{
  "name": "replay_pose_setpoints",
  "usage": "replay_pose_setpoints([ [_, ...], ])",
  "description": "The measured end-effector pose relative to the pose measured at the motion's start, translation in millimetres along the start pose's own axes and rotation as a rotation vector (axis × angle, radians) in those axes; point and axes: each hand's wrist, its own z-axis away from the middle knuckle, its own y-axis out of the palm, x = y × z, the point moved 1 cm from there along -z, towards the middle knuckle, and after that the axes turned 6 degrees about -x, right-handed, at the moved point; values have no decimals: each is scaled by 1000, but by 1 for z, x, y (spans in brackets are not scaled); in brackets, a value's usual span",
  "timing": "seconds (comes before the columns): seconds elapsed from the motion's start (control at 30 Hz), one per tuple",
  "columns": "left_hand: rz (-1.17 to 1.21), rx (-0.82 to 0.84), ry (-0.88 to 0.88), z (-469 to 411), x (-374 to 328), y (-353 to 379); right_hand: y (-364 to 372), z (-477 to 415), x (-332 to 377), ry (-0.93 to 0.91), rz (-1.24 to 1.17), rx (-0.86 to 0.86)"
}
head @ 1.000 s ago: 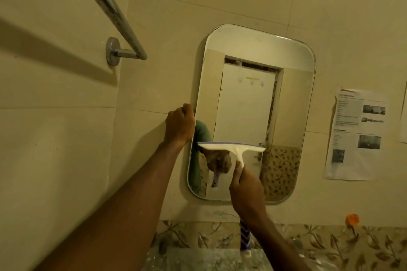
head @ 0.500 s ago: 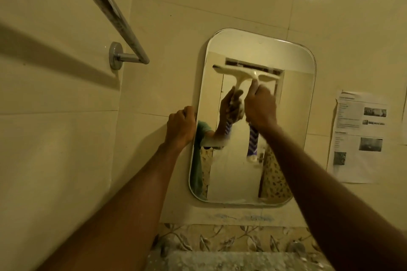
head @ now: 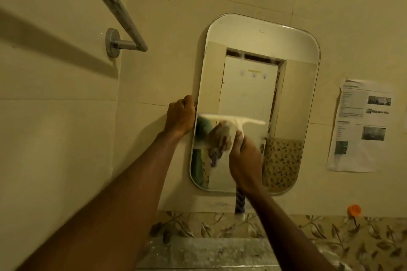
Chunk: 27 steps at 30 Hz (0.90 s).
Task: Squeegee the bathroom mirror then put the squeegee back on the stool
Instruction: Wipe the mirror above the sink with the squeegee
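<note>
A rounded rectangular mirror hangs on the cream tiled wall. My right hand grips the white squeegee by its handle, whose blue striped end sticks out below my wrist. The blade lies level across the mirror's left half at mid height, blurred by motion. My left hand is curled around the mirror's left edge. The stool is out of view.
A chrome towel rail juts from the left wall above my left arm. A printed paper sheet is stuck to the wall right of the mirror. An orange hook sits on the leaf-patterned tile border below.
The squeegee went from mid mirror up to the top and has now come back down to mid height. My left hand has stayed on the mirror's edge.
</note>
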Motion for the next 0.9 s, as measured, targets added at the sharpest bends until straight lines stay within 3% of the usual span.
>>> replay_pose_setpoints([
  [0.13,25,53,-48,-5,0,-5,1,-14,0,-7,22,4],
  [0.23,64,61,-73,-8,1,-4,7,40,-31,59,16,90],
  [0.37,27,30,-43,-8,5,-1,15,105,-68,130,204,180],
  [0.67,-22,20,10,-6,5,0,-10,1,-5,-12,28,34],
  [0.9,-77,33,68,-8,6,-1,12,77,-55,80,101,111],
])
